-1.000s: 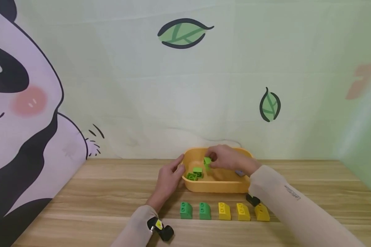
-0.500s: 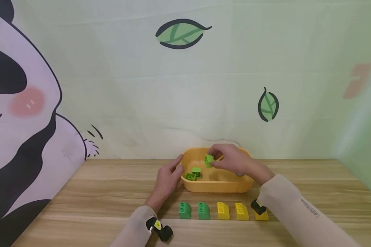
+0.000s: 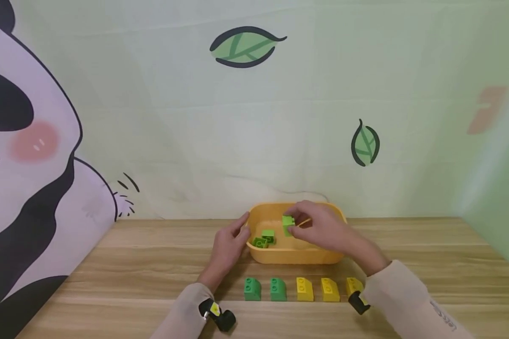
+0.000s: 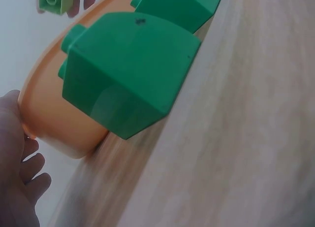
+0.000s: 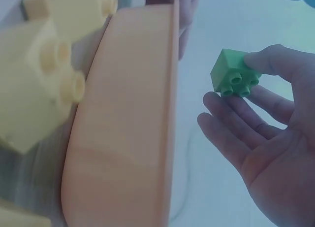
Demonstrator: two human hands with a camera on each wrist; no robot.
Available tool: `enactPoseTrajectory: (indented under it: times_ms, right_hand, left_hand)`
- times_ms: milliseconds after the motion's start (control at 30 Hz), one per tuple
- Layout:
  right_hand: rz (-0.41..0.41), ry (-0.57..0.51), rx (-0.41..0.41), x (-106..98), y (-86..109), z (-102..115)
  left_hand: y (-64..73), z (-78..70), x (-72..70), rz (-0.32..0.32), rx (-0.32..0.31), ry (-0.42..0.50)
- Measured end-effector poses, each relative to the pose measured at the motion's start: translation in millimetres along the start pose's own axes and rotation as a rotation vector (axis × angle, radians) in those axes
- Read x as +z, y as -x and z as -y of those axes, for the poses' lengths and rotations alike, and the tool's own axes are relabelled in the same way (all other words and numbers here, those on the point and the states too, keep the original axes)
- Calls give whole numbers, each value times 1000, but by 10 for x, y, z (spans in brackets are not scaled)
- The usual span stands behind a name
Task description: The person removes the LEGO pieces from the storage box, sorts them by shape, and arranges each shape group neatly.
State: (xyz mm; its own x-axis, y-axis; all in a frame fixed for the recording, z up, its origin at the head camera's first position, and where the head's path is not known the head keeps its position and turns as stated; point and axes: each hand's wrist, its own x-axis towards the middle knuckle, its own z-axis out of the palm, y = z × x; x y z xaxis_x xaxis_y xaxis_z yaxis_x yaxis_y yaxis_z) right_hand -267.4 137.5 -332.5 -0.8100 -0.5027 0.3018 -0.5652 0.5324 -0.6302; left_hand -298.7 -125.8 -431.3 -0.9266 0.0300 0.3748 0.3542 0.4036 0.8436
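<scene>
My right hand (image 3: 327, 230) pinches a lime green toy brick (image 3: 286, 225) between thumb and fingers above the orange tub (image 3: 297, 257). In the right wrist view this brick (image 5: 231, 72) has its studs turned downward and sits beyond the rim. My left hand (image 3: 230, 245) holds the tub's left end, with the thumb at the rim. Its lower fingers are curled beside the tub wall in the left wrist view. Two more lime bricks, one upright (image 3: 268, 234) and one tipped (image 3: 260, 243), lie at the left inside the tub.
In front of the tub is a row of sloped bricks: two green ones, with the leftmost green brick (image 3: 252, 289), then three yellow ones, including the middle yellow brick (image 3: 330, 290). The right wrist camera (image 3: 358, 302) overlaps the last yellow brick. A panda-printed backdrop (image 3: 186, 141) stands behind the wooden table (image 3: 152, 263).
My right hand keeps the lime brick over the tub and turns it, while its wrist and forearm swing right and downward. The left hand stays on the tub.
</scene>
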Motion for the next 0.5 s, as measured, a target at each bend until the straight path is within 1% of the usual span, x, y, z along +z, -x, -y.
enactPoseTrajectory:
  times_ms: [200,333,500]
  right_hand:
    - [-15,-58,-52,56,91,77]
    - [-25,-73,-80,93,155,138]
    - [-6,-74,-73,138,218,210]
  left_hand:
    - [0,-1,1,1,-7,-3]
    - [0,-14,4,7,-17,0]
    - [-3,-3,8,5,-20,-5]
